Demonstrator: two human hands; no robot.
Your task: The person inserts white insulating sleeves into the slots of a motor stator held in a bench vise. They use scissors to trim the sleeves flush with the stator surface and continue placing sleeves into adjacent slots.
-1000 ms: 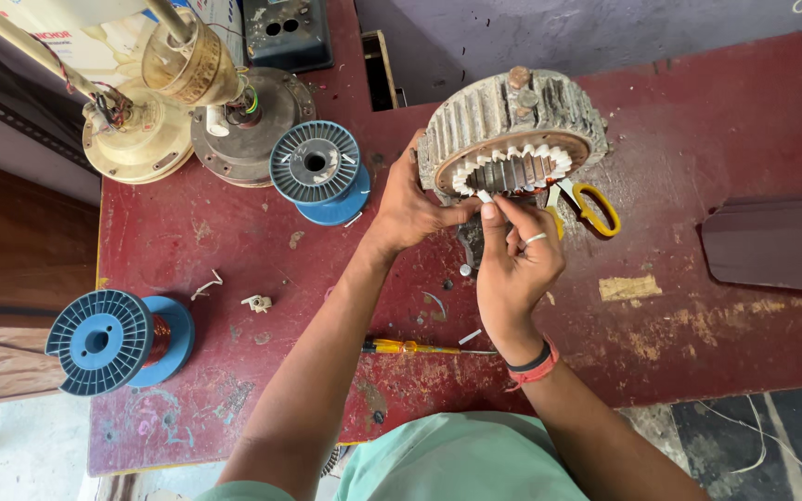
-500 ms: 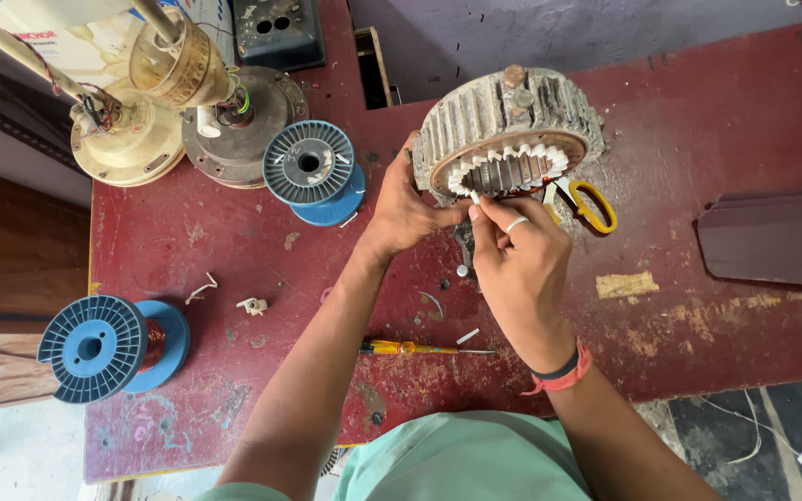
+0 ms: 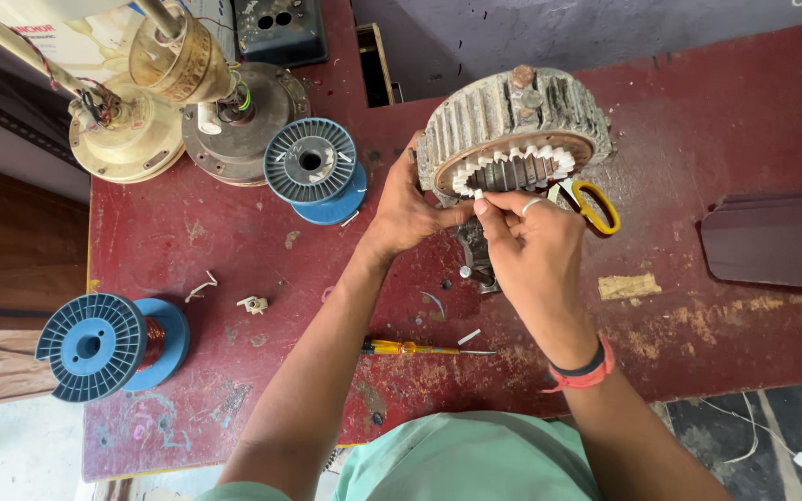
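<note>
Nearest, a green shirt (image 3: 475, 459) at the bottom edge, both forearms reaching up over the red table (image 3: 744, 325). Just beyond, a yellow-handled screwdriver (image 3: 420, 349) lying flat between the arms, a small white strip beside its tip. Right hand (image 3: 536, 246), ring on one finger and red band at the wrist, fingers pinched shut on a small white slip (image 3: 478, 195) at the stator's lower inner rim. Left hand (image 3: 410, 209) curled against the stator's left edge, thumb and fingers touching the casing, steadying it. Stator (image 3: 512, 130) tilted up on edge, ribbed grey outside, white slot liners ringing the bore. Yellow scissors (image 3: 591, 204) just right of the right hand, partly hidden under it. Off to the left, a blue spool (image 3: 104, 343) with copper wire near the table edge; a second blue spool (image 3: 313, 167) farther back. Behind that, two fan motor housings (image 3: 234, 121) and a dark box (image 3: 280, 28). Far right, a dark flat blade (image 3: 777, 237).
</note>
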